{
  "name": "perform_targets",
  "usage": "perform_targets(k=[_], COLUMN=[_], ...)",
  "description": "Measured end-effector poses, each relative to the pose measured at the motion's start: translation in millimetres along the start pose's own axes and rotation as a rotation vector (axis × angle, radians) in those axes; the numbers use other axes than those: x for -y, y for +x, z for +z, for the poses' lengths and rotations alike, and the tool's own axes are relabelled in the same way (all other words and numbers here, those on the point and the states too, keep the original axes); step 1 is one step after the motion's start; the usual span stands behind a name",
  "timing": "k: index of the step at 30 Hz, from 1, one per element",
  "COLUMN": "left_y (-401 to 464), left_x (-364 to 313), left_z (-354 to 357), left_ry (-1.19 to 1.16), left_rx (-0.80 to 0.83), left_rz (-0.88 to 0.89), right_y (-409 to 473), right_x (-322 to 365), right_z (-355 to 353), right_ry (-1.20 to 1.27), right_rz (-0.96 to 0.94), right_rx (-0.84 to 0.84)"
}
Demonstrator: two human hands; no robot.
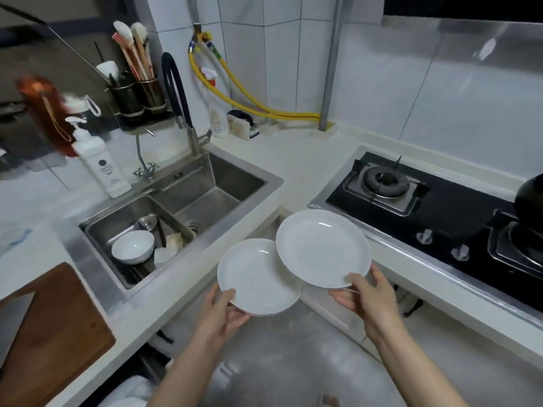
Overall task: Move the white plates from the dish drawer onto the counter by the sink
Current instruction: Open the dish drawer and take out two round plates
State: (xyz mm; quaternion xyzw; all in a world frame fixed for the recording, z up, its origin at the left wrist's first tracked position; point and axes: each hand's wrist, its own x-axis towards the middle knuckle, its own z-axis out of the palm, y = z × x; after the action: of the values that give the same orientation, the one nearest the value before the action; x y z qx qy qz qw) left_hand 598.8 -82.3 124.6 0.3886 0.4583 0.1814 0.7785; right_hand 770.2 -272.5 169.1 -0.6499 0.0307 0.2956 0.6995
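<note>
We hold 1 white plate (260, 279) in our left hand (224, 311) and 1 more plate (323, 248) in our right hand (365, 298), so we should keep both flat and set them softly on the counter (296, 160) at 12 o'clock, past the sink (205, 186).

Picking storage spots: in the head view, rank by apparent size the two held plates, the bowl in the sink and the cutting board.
1. Cutting board, partly cut off.
2. Right plate and left plate: alike.
3. Bowl, farther away.

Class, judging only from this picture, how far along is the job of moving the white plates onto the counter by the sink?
Done: two plates are lifted out. In hand: the left hand grips the left plate; the right hand grips the right plate, both held in the air near the counter. Left: neither plate is set down beside the sink yet.
</note>
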Motion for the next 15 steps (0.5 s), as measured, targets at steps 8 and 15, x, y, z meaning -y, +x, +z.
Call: perform_targets(k=[8,15], left_y=[49,87], left_x=[-24,-45], left_z=[72,94], left_ry=[-0.081,-0.097], left_rx=[-0.147,-0.209], left_rz=[0.055,0.102], right_y=[105,165], right_x=[58,79], right_z=[-1,23], right_ry=[-0.119,-0.155], right_rz=[-0.039,-0.005], right_rx=[0.181,0.257])
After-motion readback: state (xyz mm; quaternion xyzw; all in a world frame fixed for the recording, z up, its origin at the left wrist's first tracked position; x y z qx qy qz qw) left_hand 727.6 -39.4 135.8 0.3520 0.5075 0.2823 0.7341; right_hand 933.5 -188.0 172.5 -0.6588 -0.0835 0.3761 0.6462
